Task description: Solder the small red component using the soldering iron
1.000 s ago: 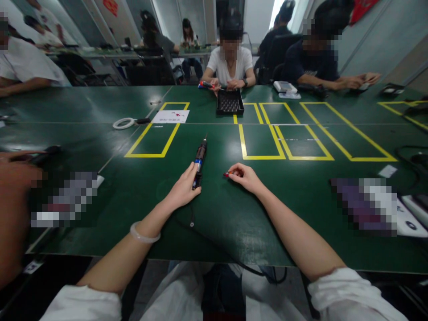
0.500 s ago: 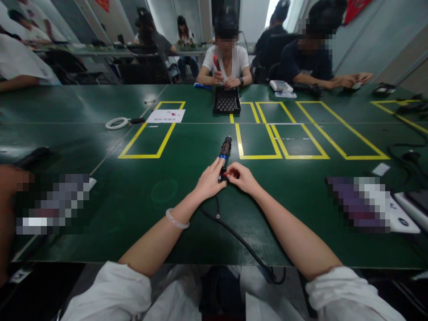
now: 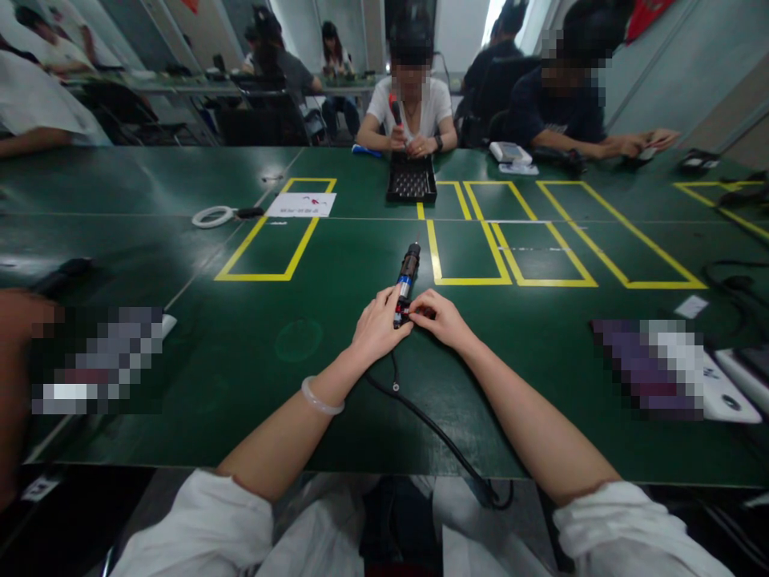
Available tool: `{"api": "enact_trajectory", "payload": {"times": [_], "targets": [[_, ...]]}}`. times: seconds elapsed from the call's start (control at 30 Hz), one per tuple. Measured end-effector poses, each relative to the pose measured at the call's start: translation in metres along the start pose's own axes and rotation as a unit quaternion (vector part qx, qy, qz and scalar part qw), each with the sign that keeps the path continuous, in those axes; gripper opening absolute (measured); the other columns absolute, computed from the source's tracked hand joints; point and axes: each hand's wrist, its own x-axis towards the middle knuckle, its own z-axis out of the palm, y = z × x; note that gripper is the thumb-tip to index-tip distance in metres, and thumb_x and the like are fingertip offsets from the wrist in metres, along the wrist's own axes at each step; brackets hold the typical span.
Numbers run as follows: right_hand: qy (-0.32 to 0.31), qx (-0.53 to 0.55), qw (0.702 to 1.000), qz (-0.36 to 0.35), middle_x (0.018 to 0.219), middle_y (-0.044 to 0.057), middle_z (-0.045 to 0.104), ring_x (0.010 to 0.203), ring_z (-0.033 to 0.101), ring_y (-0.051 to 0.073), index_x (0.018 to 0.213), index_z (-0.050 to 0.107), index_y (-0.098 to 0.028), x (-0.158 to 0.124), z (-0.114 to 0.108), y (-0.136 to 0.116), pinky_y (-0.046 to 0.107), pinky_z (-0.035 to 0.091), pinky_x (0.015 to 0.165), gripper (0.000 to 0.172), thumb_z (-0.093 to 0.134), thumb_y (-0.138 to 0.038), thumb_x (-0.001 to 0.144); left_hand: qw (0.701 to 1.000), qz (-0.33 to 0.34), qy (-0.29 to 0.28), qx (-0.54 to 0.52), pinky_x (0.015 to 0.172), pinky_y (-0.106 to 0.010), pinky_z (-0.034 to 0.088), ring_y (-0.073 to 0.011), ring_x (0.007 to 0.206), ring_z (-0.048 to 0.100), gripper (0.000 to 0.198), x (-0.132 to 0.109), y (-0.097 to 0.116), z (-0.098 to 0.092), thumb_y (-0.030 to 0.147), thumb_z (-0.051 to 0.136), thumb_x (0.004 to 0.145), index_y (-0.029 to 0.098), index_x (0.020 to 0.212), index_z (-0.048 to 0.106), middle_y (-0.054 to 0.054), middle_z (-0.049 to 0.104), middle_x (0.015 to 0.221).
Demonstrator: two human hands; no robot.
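An electric screwdriver [image 3: 409, 263], dark with a blue band and a thin bit at its tip, lies on the green table with its tip pointing away from me. My left hand [image 3: 380, 324] lies along its left side near the rear end, fingers closed on it. Beside the rear end, my right hand [image 3: 441, 315] is in a pinch. Small red parts [image 3: 402, 308] show close to its fingertips; what exactly it pinches is too small to tell. A short lead with a ring terminal [image 3: 395, 387] and a black cable [image 3: 441, 441] run from under my left hand toward me.
Yellow tape frames [image 3: 474, 281] mark the table. Farther off are a white sheet [image 3: 300, 205], a white cable coil [image 3: 213, 216] and a black tray [image 3: 412, 195] before a co-worker holding a red-handled tool. Blurred flat items [image 3: 649, 369] lie right; a person's arm [image 3: 18, 377] reaches in left.
Both hands stay at the screwdriver's rear end. The right fingertips have shifted slightly, and the orange-red piece at them shows less. The whole view has moved a little.
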Motion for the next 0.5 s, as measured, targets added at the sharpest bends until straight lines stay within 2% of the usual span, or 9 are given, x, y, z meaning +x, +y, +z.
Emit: {"api": "enact_trajectory", "payload": {"times": [0.23,0.5], "targets": [[0.016,-0.028,0.999,0.013,0.084,0.004,0.062,0.073,0.056,0.016,0.086,0.067,-0.020,-0.002,0.000,-0.006,0.029,0.043,0.069,0.018,0.054,-0.030,0.091,0.997,-0.023,0.022,0.073,0.088,-0.040,0.049,-0.0299,0.109,0.053,0.075,-0.002,0.007,0.002,0.048,0.056,0.084,0.021,0.149,0.030,-0.015,0.046,0.127],[0.044,0.005,0.997,0.062,0.077,0.001,0.064,0.066,0.056,0.015,0.086,0.061,-0.018,-0.002,0.001,-0.007,0.027,0.041,0.064,0.015,0.052,-0.030,0.090,0.992,-0.044,0.039,0.115,0.080,-0.037,0.048,-0.0279,0.100,0.054,0.066,0.001,0.017,0.002,0.053,0.051,0.087,0.024,0.146,0.036,-0.014,0.047,0.119]]}}
